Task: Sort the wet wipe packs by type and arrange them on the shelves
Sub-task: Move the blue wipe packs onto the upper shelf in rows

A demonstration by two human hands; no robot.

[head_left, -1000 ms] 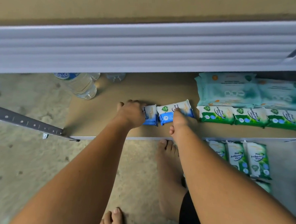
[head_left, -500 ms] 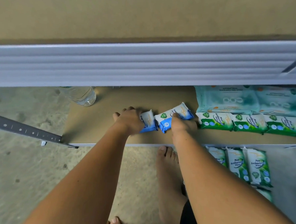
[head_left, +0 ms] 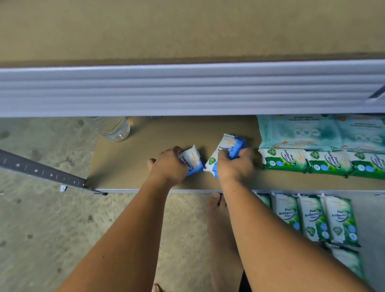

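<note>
Low on the tan fibreboard shelf (head_left: pixel 142 156), the left hand (head_left: pixel 168 167) has its grip curled round one small blue-and-white plastic wipe pack (head_left: pixel 191 162) and the right hand (head_left: pixel 235 168) clutches a tilted twin pack (head_left: pixel 228 147), which could topple or shove the neighbouring green pine wipe packs (head_left: pixel 329 163) askew if let go carelessly.

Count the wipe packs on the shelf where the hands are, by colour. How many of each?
blue wipe packs: 2, one gripped by the left hand, one by the right hand
green Pine Antibacterial Wipes packs: 3
large teal wipe packs: 2 showing
total: 7
</note>
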